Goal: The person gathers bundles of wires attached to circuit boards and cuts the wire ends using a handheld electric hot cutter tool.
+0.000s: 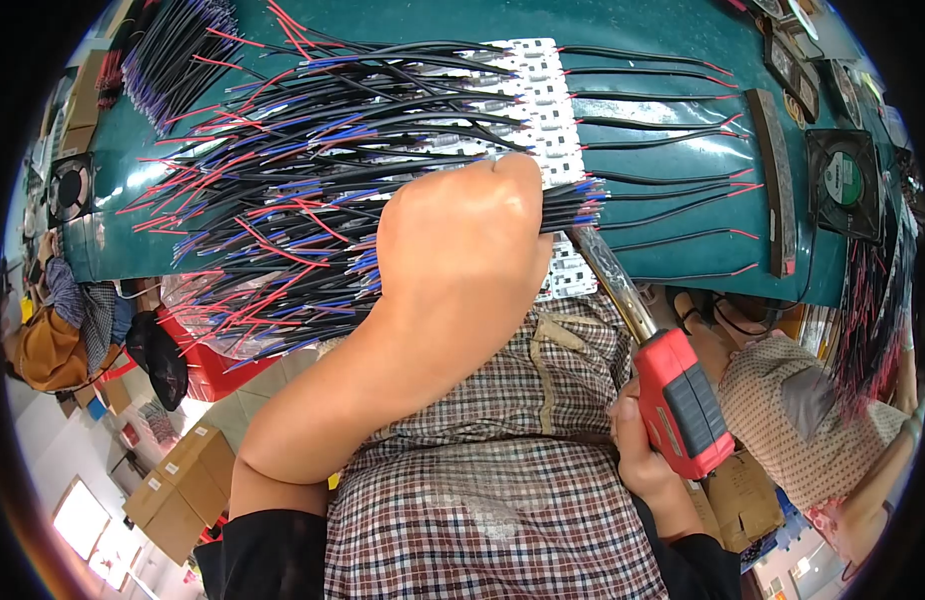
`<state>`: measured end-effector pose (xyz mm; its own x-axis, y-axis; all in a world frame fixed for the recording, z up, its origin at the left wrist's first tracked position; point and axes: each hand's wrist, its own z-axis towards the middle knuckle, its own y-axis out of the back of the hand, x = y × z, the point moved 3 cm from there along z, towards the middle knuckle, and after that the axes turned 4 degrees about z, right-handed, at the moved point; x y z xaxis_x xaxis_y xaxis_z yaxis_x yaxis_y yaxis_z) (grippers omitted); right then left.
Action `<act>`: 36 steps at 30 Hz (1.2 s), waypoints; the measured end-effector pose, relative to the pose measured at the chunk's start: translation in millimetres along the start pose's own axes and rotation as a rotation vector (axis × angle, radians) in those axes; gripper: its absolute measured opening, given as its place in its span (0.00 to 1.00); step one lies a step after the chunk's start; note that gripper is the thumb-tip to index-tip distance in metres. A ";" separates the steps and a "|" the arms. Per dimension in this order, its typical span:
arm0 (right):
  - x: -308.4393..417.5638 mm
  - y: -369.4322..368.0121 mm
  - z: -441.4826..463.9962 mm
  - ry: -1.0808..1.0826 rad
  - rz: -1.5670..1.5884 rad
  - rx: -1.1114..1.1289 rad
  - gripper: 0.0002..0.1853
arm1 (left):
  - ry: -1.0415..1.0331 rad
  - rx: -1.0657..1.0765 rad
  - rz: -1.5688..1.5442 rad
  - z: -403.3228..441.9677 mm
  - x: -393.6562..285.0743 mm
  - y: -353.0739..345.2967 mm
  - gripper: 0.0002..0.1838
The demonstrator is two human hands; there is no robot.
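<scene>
My left hand (463,225) is closed around a bundle of black wires (568,207), whose stripped ends point right, above the white circuit boards (543,80). In my right hand (638,445), low at the right, is a soldering iron (683,400) with a red and black handle. Its metal shaft slants up to the left, and the tip lies close beside the bundle's ends; whether they touch I cannot tell. Black wires with red and blue ends (283,210) spread leftward over the boards. Single pairs of wires (653,140) stick out from the boards' right side.
All this lies on a green table (673,25). A dark bar (773,180) and a fan (845,185) are at the right, another fan (71,187) at the left. More wires (178,60) lie top left. A person (808,420) sits at the right; cardboard boxes (183,490) stand lower left.
</scene>
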<state>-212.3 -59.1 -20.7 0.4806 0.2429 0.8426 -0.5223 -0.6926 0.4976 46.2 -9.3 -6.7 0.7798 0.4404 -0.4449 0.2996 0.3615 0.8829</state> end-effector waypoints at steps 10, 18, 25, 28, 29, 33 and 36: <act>0.8 -5.8 5.0 -0.010 0.036 -0.058 0.10 | -0.026 -0.008 0.000 1.2 -0.6 -0.7 0.13; -2.5 -1.7 2.2 0.013 -0.031 0.002 0.10 | -0.028 -0.015 -0.005 0.7 -1.0 -1.6 0.12; -1.3 -0.2 -2.2 -0.029 0.039 -0.066 0.09 | -0.034 -0.013 0.005 0.2 -1.6 -1.4 0.12; -0.3 -0.4 -1.8 -0.029 0.057 -0.067 0.08 | -0.024 0.000 0.004 0.1 -1.3 -1.3 0.12; -1.5 0.6 -2.2 -0.029 0.057 -0.066 0.08 | -0.019 0.010 0.008 0.4 -1.3 -1.6 0.12; -6.5 3.4 -2.9 -0.036 -0.021 0.022 0.08 | -0.016 0.013 0.000 2.8 0.7 0.5 0.12; -6.1 3.3 -1.9 -0.038 -0.036 0.045 0.08 | 0.001 0.035 -0.004 6.9 4.6 1.7 0.11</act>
<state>-218.3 -61.7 -23.8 0.5253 0.2430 0.8155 -0.4725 -0.7137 0.5170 54.0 -12.4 -6.2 0.7780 0.4400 -0.4484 0.3216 0.3342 0.8859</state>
